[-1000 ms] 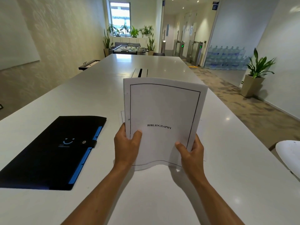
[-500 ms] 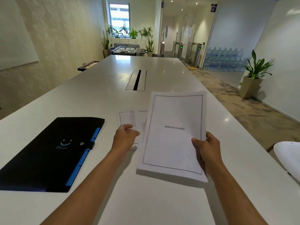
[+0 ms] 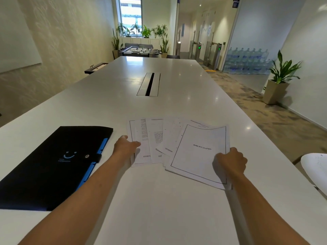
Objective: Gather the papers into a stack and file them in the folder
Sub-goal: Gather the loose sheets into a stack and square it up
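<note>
Several white printed papers (image 3: pixel 157 138) lie fanned out and overlapping on the white table (image 3: pixel 159 200). The rightmost sheet (image 3: pixel 198 152) has a black border and the word BIBLIOGRAPHY. My right hand (image 3: pixel 230 160) grips that sheet at its right edge, fingers curled. My left hand (image 3: pixel 125 145) rests on the left edge of the leftmost paper, thumb on top. A black folder (image 3: pixel 53 165) with a blue edge, a snap tab and a smile logo lies closed to the left of my left hand.
A cable slot (image 3: pixel 149 84) is set in the table's middle, further away. A white chair (image 3: pixel 316 168) shows at the right edge. A potted plant (image 3: pixel 279 80) and stacked water bottles (image 3: pixel 247 61) stand on the floor to the right.
The papers were held upright in both hands; now they lie spread in a fan on the table. My hands have moved apart, left hand to the left edge, right hand to the right.
</note>
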The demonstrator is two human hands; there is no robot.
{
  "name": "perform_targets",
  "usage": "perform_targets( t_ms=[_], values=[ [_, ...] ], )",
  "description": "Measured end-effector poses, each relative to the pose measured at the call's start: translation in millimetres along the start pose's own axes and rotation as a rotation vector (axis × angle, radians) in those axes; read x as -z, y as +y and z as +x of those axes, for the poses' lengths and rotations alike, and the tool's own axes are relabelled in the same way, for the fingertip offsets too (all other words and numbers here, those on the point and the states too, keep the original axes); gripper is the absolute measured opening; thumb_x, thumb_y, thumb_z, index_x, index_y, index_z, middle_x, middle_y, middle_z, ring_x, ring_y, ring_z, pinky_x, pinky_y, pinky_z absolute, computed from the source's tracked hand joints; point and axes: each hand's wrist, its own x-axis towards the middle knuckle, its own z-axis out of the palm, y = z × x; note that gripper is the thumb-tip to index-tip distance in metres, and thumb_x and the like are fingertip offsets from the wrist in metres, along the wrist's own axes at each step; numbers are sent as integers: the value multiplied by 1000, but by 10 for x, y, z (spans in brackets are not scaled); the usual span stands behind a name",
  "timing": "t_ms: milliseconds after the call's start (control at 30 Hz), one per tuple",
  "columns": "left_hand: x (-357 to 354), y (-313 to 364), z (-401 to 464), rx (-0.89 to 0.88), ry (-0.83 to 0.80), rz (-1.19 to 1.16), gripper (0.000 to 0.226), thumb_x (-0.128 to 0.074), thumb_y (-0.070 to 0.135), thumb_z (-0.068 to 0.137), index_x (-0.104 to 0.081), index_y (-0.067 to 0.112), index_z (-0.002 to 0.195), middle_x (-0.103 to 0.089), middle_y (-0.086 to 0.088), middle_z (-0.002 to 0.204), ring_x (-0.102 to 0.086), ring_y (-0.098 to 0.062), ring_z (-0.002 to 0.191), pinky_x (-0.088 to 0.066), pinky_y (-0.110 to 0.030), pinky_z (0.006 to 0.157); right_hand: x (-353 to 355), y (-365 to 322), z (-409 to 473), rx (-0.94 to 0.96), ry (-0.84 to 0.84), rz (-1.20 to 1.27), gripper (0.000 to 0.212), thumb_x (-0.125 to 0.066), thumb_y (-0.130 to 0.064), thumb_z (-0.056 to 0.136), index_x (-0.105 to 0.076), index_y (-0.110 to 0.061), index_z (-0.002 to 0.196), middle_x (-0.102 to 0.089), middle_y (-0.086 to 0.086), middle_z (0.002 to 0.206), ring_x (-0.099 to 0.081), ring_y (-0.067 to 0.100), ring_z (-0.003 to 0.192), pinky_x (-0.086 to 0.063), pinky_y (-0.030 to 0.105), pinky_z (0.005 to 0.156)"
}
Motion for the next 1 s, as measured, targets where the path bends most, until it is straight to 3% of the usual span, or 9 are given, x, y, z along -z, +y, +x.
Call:
perform_targets(
  t_ms=[67, 167, 267, 533, 600, 700, 833, 900, 1000],
  values=[
    [9, 45, 57, 33, -13, -40, 76, -72, 15, 83, -30, 10, 146, -45, -9, 139, -58, -20, 94, -56, -30, 76, -77, -74, -35, 11, 15, -103, 45, -60, -24, 77, -52, -3, 116, -57, 19, 115, -48, 38, 110, -42, 42, 86],
    [7, 106, 124, 14, -1, 30, 78, -73, 18, 83, -29, 7, 146, -43, -13, 143, -51, -17, 95, -45, -11, 51, -153, -191, -54, 46, -1, -139, 47, -60, -24, 77, -50, -3, 118, -57, 18, 118, -47, 37, 112, -42, 42, 87],
    [-2, 118, 214, 4, 5, 84, 84, -77, 22, 78, -30, 6, 146, -43, -13, 144, -49, -24, 117, -42, -19, 72, -213, -302, -26, 86, -54, -115, 53, -60, -21, 78, -46, -4, 127, -57, 17, 123, -45, 37, 116, -40, 41, 88],
    [12, 119, 387, 32, -34, 82, 90, -82, 21, 73, -31, 7, 145, -47, -15, 142, -50, -31, 122, -45, -41, 100, -388, -476, -25, 192, -121, -78, 59, -63, -21, 75, -46, -9, 130, -59, 13, 123, -45, 34, 117, -39, 38, 85],
    [17, 130, 395, 45, -59, 20, 90, -82, 17, 74, -29, 6, 146, -50, -13, 139, -54, -27, 111, -55, -29, 79, -410, -508, -21, 214, -152, -54, 63, -65, -22, 75, -44, -10, 133, -58, 12, 126, -45, 33, 120, -39, 37, 88],
    [23, 162, 367, 77, -114, -62, 89, -81, 14, 76, -27, 6, 146, -51, -13, 136, -53, -19, 94, -45, -19, 48, -433, -548, -32, 236, -206, 19, 65, -69, -22, 76, -44, -13, 135, -56, 13, 128, -48, 31, 120, -40, 34, 88],
    [48, 174, 385, 125, -156, -171, 88, -80, 9, 76, -27, 3, 145, -46, -18, 140, -60, -19, 80, -53, -26, 55, -493, -596, -89, 274, -259, 95, 60, -70, -22, 76, -47, -15, 131, -55, 12, 126, -52, 29, 115, -43, 36, 91],
    [53, 157, 384, 127, -155, -140, 97, -82, 15, 75, -19, 4, 148, -38, -19, 147, -57, -28, 108, -51, -33, 85, -521, -619, -132, 294, -265, 109, 58, -70, -22, 76, -48, -15, 130, -55, 11, 123, -52, 28, 114, -43, 37, 91],
    [21, 110, 387, 124, -175, -185, 89, -80, 11, 76, -24, -4, 143, -56, -18, 124, -62, -25, 100, -48, -25, 87, -570, -646, -195, 315, -268, 122, 57, -69, -21, 77, -49, -14, 129, -55, 11, 123, -52, 28, 114, -44, 37, 92]
  ],
)
